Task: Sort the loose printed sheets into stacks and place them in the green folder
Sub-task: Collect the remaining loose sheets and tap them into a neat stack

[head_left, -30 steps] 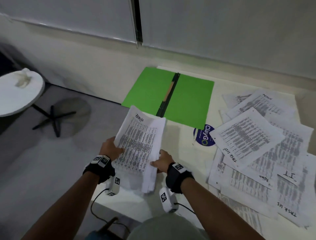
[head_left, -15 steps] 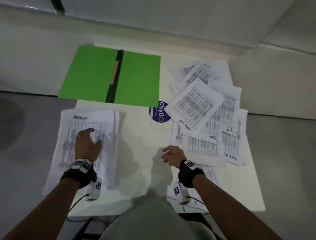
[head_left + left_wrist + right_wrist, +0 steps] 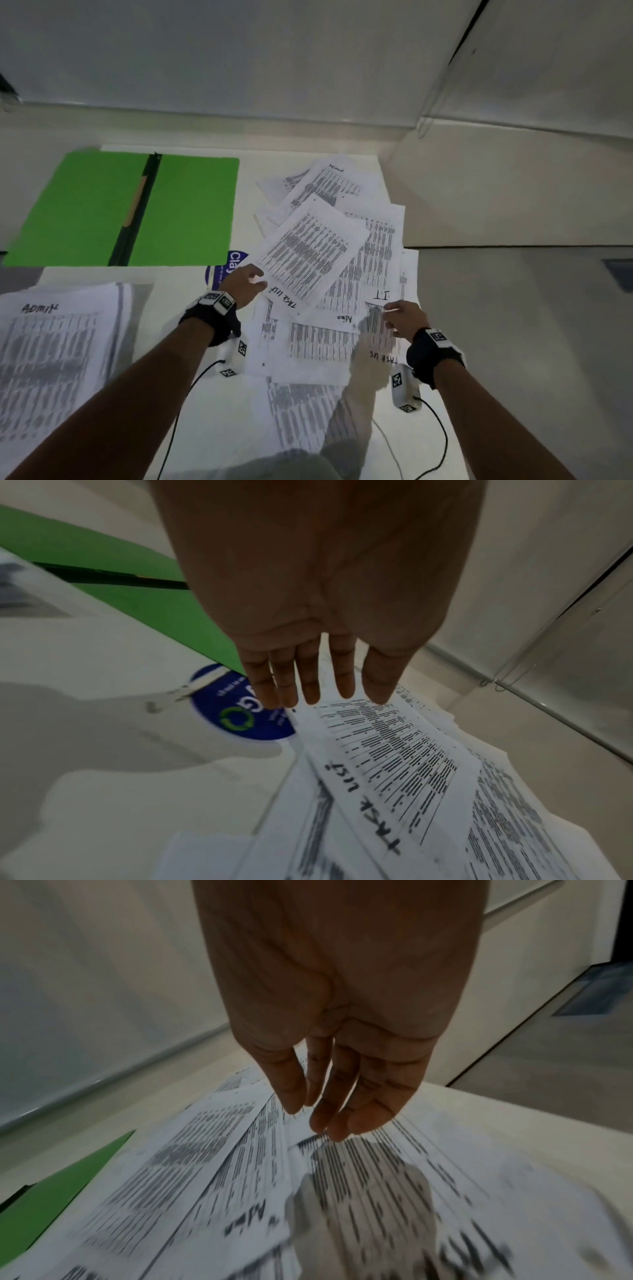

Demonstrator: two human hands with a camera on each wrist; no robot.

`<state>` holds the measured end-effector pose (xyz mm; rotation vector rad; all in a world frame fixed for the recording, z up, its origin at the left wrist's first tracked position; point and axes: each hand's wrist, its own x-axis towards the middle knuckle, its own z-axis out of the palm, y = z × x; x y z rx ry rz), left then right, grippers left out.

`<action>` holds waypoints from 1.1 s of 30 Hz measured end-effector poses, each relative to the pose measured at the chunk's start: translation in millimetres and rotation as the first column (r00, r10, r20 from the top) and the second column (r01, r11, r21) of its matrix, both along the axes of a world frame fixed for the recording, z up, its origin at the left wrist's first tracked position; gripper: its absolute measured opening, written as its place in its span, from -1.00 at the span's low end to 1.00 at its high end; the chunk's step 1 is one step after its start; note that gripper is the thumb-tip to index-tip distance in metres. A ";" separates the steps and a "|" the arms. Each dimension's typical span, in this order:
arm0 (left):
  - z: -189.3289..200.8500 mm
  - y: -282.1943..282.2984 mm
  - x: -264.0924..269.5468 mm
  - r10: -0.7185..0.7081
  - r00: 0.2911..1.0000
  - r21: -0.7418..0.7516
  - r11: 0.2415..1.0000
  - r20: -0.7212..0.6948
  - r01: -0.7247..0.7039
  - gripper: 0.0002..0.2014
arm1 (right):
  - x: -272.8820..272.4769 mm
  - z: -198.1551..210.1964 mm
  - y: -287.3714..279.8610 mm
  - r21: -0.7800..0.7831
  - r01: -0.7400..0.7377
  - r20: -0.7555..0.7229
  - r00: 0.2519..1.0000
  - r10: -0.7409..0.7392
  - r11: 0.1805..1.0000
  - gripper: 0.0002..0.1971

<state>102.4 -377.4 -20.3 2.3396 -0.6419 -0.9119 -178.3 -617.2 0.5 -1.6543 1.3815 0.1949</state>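
Note:
The green folder (image 3: 120,209) lies open and flat at the table's far left. A stack of sheets headed "Admin" (image 3: 51,349) lies at the near left. Loose printed sheets (image 3: 342,274) are scattered on the right; the top one is marked "Task list" (image 3: 383,783). My left hand (image 3: 255,279) hovers open at that sheet's near-left corner, fingers straight (image 3: 310,688). My right hand (image 3: 394,320) hangs open just above the sheets near the "IT" mark (image 3: 381,295), fingers relaxed (image 3: 329,1118), holding nothing.
A round blue sticker (image 3: 227,270) is on the white table (image 3: 191,325) between the folder and the loose sheets. Cables trail from the wrist cameras over the near edge. A wall (image 3: 308,68) runs behind the table, with grey floor (image 3: 531,325) to the right.
The Admin stack went from both hands down onto the table at the left. Since then my left hand has left it and both hands have moved over to the loose sheets on the right.

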 end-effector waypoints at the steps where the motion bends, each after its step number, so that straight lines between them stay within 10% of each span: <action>1: -2.3 -15.2 3.4 -0.002 1.000 0.025 1.000 -0.002 0.002 -0.67 | 4.9 -1.4 -14.2 -0.024 -0.033 -0.001 0.999 0.033 0.999 -0.83; 10: -0.6 -108.8 35.9 0.212 0.976 0.054 0.975 0.050 -0.214 -0.60 | 66.2 -19.3 -100.6 -0.127 -0.185 -0.017 0.983 0.184 0.975 -0.61; 22: -26.9 -143.5 59.3 -0.026 0.975 0.345 0.937 0.222 -0.053 -0.34 | 124.0 -55.2 -120.7 -0.236 -0.028 0.014 0.999 0.032 0.971 -0.14; 33: -30.7 -117.8 24.1 0.293 0.931 0.085 0.945 0.219 -0.317 -0.73 | 94.9 -58.6 -52.2 -0.257 -0.073 0.179 0.976 0.122 0.964 -0.18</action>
